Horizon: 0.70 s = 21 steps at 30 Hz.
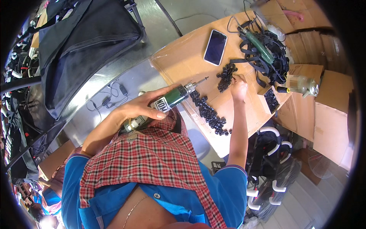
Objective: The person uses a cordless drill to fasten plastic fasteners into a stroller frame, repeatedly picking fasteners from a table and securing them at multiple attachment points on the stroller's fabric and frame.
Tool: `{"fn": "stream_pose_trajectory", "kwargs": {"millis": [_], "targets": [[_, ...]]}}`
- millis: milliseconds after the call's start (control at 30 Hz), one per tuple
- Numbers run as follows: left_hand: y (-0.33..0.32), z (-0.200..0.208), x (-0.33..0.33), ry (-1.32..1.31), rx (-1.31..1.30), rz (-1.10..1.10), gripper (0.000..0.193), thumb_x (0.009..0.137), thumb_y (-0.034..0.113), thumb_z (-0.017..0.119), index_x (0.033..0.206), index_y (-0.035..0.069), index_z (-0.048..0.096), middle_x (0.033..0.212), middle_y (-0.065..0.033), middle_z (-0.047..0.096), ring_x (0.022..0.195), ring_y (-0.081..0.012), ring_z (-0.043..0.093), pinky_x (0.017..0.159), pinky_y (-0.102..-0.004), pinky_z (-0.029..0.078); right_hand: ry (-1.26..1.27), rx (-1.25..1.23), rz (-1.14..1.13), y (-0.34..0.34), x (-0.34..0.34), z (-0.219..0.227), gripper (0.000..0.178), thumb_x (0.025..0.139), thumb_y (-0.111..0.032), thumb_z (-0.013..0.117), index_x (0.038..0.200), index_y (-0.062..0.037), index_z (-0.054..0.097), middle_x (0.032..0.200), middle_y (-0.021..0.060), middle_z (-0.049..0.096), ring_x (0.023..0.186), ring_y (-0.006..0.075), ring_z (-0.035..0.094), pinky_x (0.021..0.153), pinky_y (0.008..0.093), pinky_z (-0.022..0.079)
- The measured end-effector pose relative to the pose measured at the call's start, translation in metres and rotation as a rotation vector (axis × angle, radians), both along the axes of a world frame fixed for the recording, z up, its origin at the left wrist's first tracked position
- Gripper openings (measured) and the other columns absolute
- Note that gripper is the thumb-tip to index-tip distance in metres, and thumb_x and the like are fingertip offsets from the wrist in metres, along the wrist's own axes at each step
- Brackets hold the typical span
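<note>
My left hand (142,107) is wrapped round a green electric screwdriver (175,95), whose metal bit points to the upper right over the cardboard-covered table. My right hand (239,91) is closed at the right edge of a small heap of black parts (225,76). Its fingertips are pinched together, and whatever they hold is too small or hidden to name. A longer row of small black plastic pieces (209,112) lies nearer me, along the table's near-left edge. To the right of my right hand, a small cardboard box (271,100) holds more black pieces.
A phone (215,47) lies beyond the heap. At the far right are tangled black straps (281,65) and another green screwdriver (260,46). Cardboard boxes (331,122) stand to the right. On the left, black fabric (91,45) hangs beside a metal table with a cable (106,101).
</note>
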<state>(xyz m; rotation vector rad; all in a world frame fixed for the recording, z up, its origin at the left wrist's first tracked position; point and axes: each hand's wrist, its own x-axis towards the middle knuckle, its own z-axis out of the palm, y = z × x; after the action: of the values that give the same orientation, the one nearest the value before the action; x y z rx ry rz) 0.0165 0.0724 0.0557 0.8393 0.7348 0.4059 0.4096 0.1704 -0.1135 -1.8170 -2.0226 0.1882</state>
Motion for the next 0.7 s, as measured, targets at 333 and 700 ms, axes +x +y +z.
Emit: {"fn": "stream_pose_trajectory", "kwargs": {"millis": [333, 700], "targets": [[-0.008, 0.036, -0.003, -0.213, 0.048, 0.155, 0.104, 0.073, 0.02, 0.077, 0.152, 0.007, 0.01, 0.08, -0.009, 0.056, 0.055, -0.0137, 0.057, 0.047, -0.0248, 0.046, 1.04, -0.046, 0.14, 0.005, -0.125, 0.15, 0.022, 0.083, 0.008, 0.065, 0.104, 0.0027, 0.067, 0.087, 0.0048, 0.068, 0.078, 0.0088, 0.063, 0.073, 0.0206, 0.05], [-0.049, 0.079, -0.059, -0.208, 0.267, 0.499, 0.11, 0.069, 0.017, 0.082, 0.152, 0.008, 0.011, 0.11, -0.0109, 0.057, 0.066, -0.011, 0.057, 0.056, -0.0237, 0.048, 1.18, -0.005, 0.607, 0.0, -0.258, 0.234, 0.025, 0.084, 0.012, 0.062, 0.108, 0.0065, 0.064, 0.101, 0.0096, 0.064, 0.086, 0.0133, 0.064, 0.078, 0.0234, 0.052]]}}
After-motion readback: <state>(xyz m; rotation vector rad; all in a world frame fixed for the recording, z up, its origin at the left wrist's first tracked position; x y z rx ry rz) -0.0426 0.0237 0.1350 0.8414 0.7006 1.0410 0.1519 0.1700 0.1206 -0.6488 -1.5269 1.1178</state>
